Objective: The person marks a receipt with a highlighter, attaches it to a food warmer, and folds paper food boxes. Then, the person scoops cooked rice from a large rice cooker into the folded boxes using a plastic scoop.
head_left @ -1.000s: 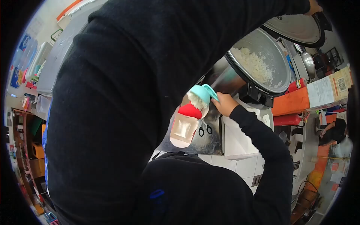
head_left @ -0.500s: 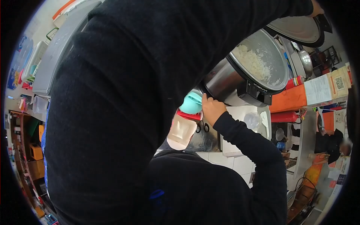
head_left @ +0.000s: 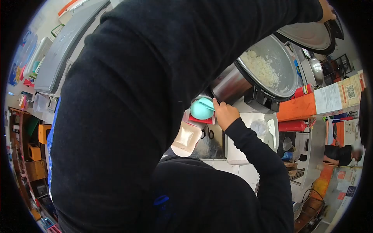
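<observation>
My left hand (head_left: 327,11) reaches to the upper right, with its fingers closed on the edge of the raised rice cooker lid (head_left: 307,34). Below the lid stands the rice cooker (head_left: 232,82), a large steel pot with white rice (head_left: 261,69) inside. My right hand (head_left: 226,115) grips the handle of a turquoise scoop (head_left: 201,108). The scoop's rounded side faces up, over an open red and white takeaway box (head_left: 185,139); whatever is under it is hidden. Black scissor handles (head_left: 210,134) show beside the box.
A white tray (head_left: 237,153) with a clear plastic container (head_left: 259,127) and a white paddle (head_left: 272,130) lies to the right. Farther right are a red fire extinguisher (head_left: 293,126) and a person in black (head_left: 342,155). My left sleeve covers much of the view.
The turquoise scoop has turned so more of its rounded side faces up, and it has shifted slightly right with my right hand. My left hand stays at the lid.
</observation>
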Available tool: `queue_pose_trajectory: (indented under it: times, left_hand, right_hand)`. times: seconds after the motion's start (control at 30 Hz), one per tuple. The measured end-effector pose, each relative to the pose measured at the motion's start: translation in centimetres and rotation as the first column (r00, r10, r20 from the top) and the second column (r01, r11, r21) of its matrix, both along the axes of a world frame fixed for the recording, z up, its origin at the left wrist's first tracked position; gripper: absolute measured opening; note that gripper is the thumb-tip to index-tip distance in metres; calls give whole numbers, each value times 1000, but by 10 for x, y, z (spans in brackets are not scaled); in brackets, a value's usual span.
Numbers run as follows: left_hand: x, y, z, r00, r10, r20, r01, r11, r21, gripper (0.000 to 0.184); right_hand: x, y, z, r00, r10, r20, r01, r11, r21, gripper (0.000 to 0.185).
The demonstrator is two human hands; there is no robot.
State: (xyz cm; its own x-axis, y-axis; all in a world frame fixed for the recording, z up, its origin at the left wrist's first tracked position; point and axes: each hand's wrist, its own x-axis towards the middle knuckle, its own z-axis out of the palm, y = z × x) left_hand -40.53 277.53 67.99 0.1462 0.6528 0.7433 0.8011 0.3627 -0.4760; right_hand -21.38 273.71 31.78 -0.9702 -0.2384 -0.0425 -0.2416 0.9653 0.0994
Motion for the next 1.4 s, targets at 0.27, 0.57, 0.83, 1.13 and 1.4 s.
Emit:
queue_pose_trajectory:
  times: [0.27,0.57,0.83,1.13,1.4]
  left_hand:
    - [4,-14,2,999,-6,52,8,999,-45,39]
    - [-2,-7,3,991,-71,117,71,997,5,40]
    - [1,-16,3,995,-27,98,28,1000,-4,38]
    - [12,-31,-6,996,-8,90,7,1000,6,37]
    - [15,-8,-55,993,-50,-103,83,937,339,35]
  right_hand:
    - [-10,10,17,997,26,-76,-26,1000,-4,46]
    - [-17,12,30,992,26,-123,-16,997,80,46]
    - [-16,8,49,978,-200,53,207,959,-193,45]
    - [36,30,-27,939,-239,247,324,376,-868,20]
    - [62,16,-32,805,-194,561,533,-178,-827,16]
